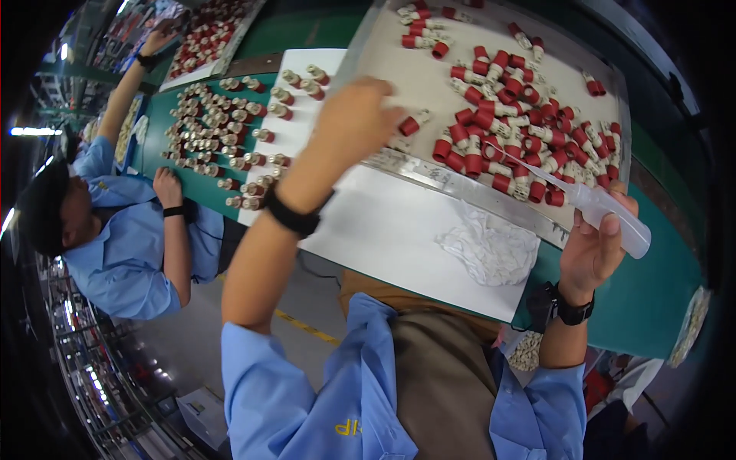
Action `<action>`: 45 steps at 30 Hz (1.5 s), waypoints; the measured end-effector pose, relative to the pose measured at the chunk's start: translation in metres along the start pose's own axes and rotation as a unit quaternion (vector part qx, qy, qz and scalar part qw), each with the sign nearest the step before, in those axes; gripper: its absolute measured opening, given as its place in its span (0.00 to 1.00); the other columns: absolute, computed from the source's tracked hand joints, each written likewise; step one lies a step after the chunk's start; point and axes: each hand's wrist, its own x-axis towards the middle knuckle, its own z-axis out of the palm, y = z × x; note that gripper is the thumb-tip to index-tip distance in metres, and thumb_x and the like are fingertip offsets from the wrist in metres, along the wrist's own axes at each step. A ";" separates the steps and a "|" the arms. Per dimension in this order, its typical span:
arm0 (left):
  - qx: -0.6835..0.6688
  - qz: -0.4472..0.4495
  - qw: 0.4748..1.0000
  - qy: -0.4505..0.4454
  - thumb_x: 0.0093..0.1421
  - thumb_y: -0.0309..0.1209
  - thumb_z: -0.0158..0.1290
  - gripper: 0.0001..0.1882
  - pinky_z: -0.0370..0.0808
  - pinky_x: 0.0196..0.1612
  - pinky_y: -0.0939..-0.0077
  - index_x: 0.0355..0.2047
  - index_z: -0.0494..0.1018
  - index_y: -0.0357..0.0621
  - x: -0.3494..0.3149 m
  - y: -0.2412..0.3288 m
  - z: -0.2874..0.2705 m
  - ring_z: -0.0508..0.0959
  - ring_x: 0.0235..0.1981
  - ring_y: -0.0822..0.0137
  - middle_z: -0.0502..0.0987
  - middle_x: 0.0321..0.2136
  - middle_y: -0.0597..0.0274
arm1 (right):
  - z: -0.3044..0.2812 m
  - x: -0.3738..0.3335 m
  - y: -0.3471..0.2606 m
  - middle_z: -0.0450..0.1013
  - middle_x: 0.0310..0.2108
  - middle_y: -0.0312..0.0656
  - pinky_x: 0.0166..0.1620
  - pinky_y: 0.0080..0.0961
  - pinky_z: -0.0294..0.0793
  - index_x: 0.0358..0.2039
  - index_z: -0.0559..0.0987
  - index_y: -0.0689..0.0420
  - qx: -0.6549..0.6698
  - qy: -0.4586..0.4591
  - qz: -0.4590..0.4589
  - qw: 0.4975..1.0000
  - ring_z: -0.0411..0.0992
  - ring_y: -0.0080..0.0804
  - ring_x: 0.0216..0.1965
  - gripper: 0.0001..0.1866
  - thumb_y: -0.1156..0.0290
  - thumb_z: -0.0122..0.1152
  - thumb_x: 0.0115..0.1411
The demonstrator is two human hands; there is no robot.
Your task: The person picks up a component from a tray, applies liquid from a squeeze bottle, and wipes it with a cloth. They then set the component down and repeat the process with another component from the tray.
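My right hand (594,249) is wrapped round a translucent squeeze bottle (625,230) with a long thin nozzle. The nozzle points left over a heap of small red-and-white cylindrical parts (537,130) in a shallow white tray with a metal rim (491,198). Over the tray's left edge is my left hand (356,115), its fingers smeared by motion. Close by its fingertips lies a single red-and-white part (415,123); whether they touch it is unclear. Several similar parts (282,96) stand on the white sheet (368,226) left of my left forearm.
A crumpled white cloth (491,245) lies on the sheet before the tray. Many more parts (211,126) stand on the green table (644,299) to the left, where a co-worker in blue (134,253) reaches toward another full tray (211,42). A clear container of pale pieces (690,326) is at the right edge.
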 end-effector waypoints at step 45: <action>-0.138 -0.010 0.943 0.302 0.40 0.13 0.58 0.16 0.71 0.22 0.81 0.30 0.69 0.35 -0.096 0.110 0.021 0.74 0.25 0.65 0.72 0.28 0.54 | 0.014 -0.019 -0.016 0.60 0.31 0.39 0.36 0.24 0.67 0.32 0.66 0.57 -0.199 -0.132 -0.068 0.969 0.66 0.29 0.33 0.22 0.60 0.67 0.43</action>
